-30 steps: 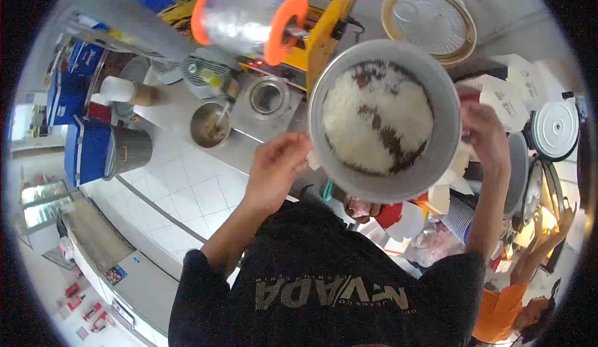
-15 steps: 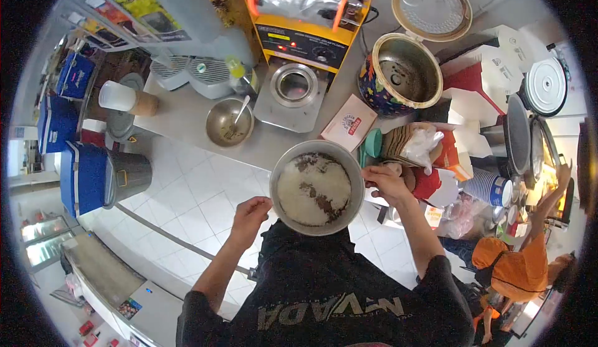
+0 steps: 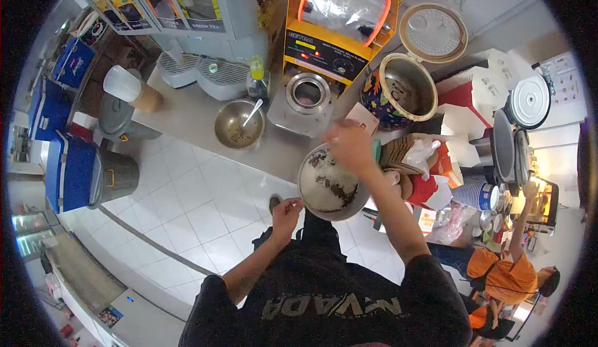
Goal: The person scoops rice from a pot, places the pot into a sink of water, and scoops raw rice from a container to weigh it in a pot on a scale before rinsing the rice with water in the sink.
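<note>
Pot [image 3: 358,206], round, grey and open, is seen with white matter [image 3: 318,192] and dark brown patches [image 3: 339,188] inside. One such pot, one metal bowl [image 3: 227,126] and one spoon [image 3: 253,112] can be counted. The pot is positioned at the counter [image 3: 187,115] edge: its left rim is held by the left hand's [image 3: 287,217] curled fingers, while the right hand [image 3: 350,144] is raised over its far rim, blurred, its grip impossible to tell.

Spoon [image 3: 252,113] in bowl [image 3: 223,123] on counter [image 3: 192,111], left of pot [image 3: 360,201].
</note>
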Tool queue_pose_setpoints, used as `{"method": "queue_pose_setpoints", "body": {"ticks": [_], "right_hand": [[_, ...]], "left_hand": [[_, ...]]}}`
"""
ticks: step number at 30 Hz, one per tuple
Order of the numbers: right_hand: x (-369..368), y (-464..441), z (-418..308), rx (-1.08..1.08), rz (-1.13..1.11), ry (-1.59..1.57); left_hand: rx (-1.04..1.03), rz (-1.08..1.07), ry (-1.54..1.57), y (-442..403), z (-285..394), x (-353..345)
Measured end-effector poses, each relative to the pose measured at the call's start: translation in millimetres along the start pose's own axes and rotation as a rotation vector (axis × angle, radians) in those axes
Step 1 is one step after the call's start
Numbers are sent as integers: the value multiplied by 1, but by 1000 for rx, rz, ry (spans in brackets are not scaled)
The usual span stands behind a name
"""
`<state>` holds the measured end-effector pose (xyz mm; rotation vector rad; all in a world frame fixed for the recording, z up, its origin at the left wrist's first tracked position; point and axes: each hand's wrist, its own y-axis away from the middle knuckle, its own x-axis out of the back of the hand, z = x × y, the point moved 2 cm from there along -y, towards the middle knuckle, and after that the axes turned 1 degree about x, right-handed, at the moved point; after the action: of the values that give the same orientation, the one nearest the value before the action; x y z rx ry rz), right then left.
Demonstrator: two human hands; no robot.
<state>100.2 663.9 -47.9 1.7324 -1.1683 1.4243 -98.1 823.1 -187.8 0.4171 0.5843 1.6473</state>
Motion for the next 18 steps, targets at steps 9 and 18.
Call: {"method": "queue_pose_setpoints", "body": {"ticks": [9, 18], "right_hand": [[-92, -90, -37, 212, -228, 319], [-90, -135, 0, 6, -72, 266]], "left_hand": [[126, 4, 184, 2, -16, 20], [110, -71, 139, 2, -6, 19]]}}
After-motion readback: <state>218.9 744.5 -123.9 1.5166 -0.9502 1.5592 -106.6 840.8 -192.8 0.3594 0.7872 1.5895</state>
